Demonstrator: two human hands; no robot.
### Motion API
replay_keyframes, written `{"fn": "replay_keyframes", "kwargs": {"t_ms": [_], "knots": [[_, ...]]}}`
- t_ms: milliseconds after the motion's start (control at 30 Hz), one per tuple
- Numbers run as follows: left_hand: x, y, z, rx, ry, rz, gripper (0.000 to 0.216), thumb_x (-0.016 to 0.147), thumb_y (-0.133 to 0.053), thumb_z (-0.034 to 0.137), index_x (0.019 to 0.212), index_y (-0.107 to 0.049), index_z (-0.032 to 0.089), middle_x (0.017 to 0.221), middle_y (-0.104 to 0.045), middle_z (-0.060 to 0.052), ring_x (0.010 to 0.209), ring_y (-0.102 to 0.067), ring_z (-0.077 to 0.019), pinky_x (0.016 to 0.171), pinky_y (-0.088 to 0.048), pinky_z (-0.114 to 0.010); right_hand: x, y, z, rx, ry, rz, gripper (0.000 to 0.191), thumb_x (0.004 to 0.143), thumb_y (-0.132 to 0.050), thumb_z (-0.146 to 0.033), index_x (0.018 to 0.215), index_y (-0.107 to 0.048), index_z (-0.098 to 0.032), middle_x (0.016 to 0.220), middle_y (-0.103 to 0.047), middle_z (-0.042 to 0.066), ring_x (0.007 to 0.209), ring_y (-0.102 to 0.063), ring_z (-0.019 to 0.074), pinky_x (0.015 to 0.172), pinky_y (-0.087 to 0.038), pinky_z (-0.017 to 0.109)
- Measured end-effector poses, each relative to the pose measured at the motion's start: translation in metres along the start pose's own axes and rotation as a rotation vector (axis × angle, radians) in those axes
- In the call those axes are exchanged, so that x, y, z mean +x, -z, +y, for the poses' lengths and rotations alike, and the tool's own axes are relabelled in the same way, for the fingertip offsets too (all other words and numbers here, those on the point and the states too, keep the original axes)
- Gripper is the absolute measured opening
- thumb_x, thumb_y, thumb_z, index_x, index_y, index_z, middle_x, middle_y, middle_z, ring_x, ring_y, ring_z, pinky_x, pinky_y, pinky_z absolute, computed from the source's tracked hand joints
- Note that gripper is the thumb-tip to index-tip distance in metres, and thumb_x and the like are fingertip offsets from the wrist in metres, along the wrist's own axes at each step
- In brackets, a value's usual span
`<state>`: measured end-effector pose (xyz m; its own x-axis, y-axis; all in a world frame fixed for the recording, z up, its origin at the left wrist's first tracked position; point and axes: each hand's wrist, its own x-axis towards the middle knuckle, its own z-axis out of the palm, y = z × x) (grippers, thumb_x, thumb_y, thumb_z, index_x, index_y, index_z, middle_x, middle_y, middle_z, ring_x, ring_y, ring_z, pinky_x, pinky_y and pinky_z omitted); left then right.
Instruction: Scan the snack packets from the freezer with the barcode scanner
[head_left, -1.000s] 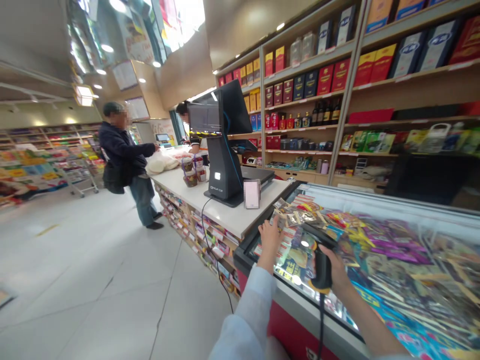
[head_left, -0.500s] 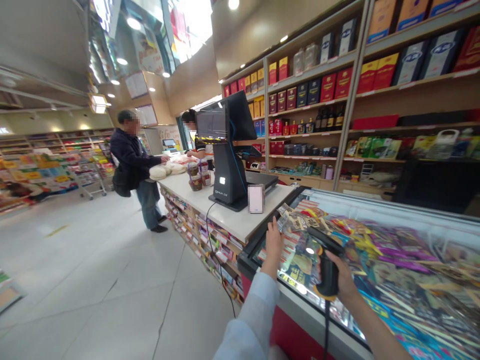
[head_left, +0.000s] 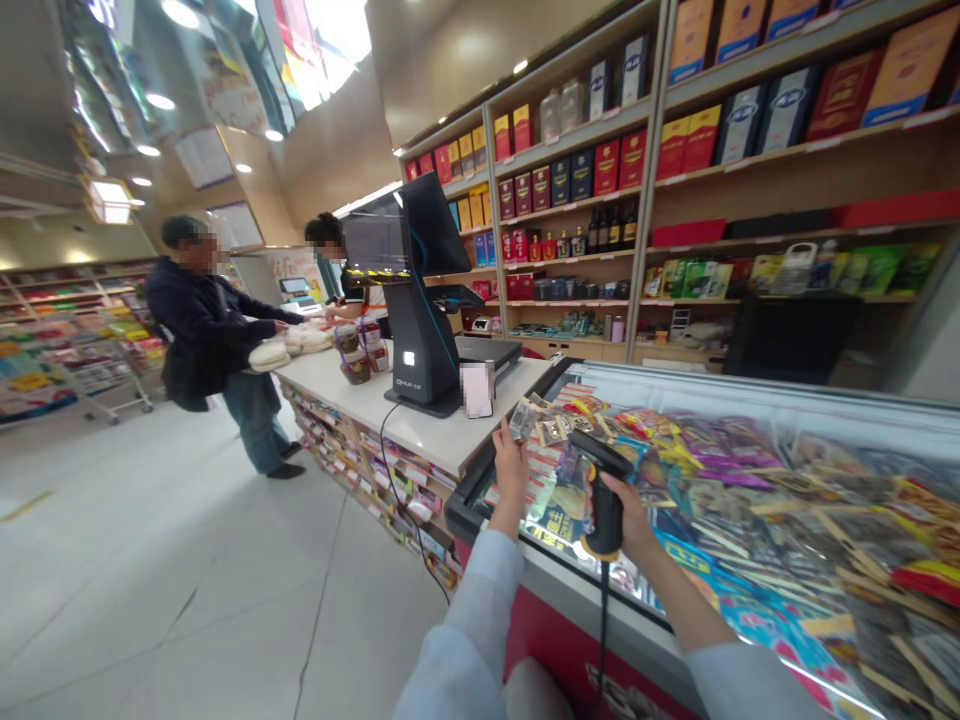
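My right hand (head_left: 630, 515) is wrapped round the handle of a black and yellow barcode scanner (head_left: 606, 500), its cable hanging down in front of the freezer case. The scanner's head points left, towards my left hand (head_left: 511, 470). My left hand is closed on a small clear snack packet (head_left: 523, 418), at the near left corner of the case; the fingers hide part of it. Beneath both hands is the glass-topped freezer case (head_left: 469, 512), with many bagged snacks in and on it. Beyond my left hand, a pale phone-like item (head_left: 478, 390) stands on the white counter (head_left: 435, 438).
A black checkout terminal (head_left: 420, 330) stands on the counter, its cable (head_left: 386, 455) hanging over the front. Beside it are plastic tubs (head_left: 352, 355). A person in dark clothes (head_left: 225, 330) is at the counter's far end; another person (head_left: 326, 250) is behind it. Boxed goods fill shelves (head_left: 570, 195).
My view has turned to the right, so the counter, people and hands appear farther left. My hands keep their hold on the scanner and the packet.
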<state>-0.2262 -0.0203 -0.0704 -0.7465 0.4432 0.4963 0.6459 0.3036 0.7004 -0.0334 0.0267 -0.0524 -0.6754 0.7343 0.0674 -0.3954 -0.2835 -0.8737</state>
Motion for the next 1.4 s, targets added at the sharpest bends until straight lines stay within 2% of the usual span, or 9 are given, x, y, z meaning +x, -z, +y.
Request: {"fn": "replay_keyframes", "kwargs": {"t_ms": [233, 667, 1067, 1400], "knots": [[0.0004, -0.0009, 0.0007, 0.000, -0.019, -0.001, 0.069, 0.091, -0.054, 0.017, 0.155, -0.028, 0.026, 0.132, -0.054, -0.012, 0.093, -0.069, -0.0173, 0.085, -0.053, -0.027, 0.0014, -0.0003, 0.0013, 0.007, -0.016, -0.022, 0.038, 0.067, -0.076, -0.055, 0.067, -0.065, -0.018, 0.047, -0.058, 0.001, 0.035, -0.051, 0.0143, 0.035, -0.044, 0.026], [-0.0021, 0.0004, 0.0024, 0.033, -0.043, -0.048, 0.069, 0.093, -0.054, 0.019, 0.156, -0.027, 0.027, 0.134, -0.054, -0.011, 0.098, -0.068, -0.0168, 0.090, -0.052, -0.025, 0.0003, -0.0005, 0.0012, 0.116, -0.030, -0.020, 0.033, 0.063, -0.080, -0.049, 0.070, -0.066, -0.020, 0.058, -0.062, 0.001, 0.041, -0.054, 0.0140, 0.034, -0.046, 0.025], [-0.0015, -0.0028, -0.0001, 0.036, -0.026, -0.042, 0.069, 0.093, -0.054, 0.021, 0.156, -0.027, 0.028, 0.131, -0.056, -0.010, 0.094, -0.069, -0.0155, 0.088, -0.053, -0.025, 0.0001, -0.0017, 0.0006, 0.111, -0.038, -0.018, 0.036, 0.060, -0.081, -0.050, 0.067, -0.066, -0.019, 0.055, -0.060, 0.000, 0.037, -0.053, 0.0127, 0.032, -0.046, 0.024], [-0.0014, -0.0016, 0.0013, 0.028, -0.020, -0.056, 0.067, 0.094, -0.053, 0.021, 0.156, -0.028, 0.027, 0.128, -0.057, -0.010, 0.091, -0.069, -0.0158, 0.085, -0.053, -0.024, 0.0012, 0.0010, 0.0015, 0.070, -0.058, -0.055, 0.036, 0.063, -0.078, -0.052, 0.067, -0.063, -0.020, 0.052, -0.060, 0.000, 0.037, -0.054, 0.0138, 0.034, -0.046, 0.024]]}}
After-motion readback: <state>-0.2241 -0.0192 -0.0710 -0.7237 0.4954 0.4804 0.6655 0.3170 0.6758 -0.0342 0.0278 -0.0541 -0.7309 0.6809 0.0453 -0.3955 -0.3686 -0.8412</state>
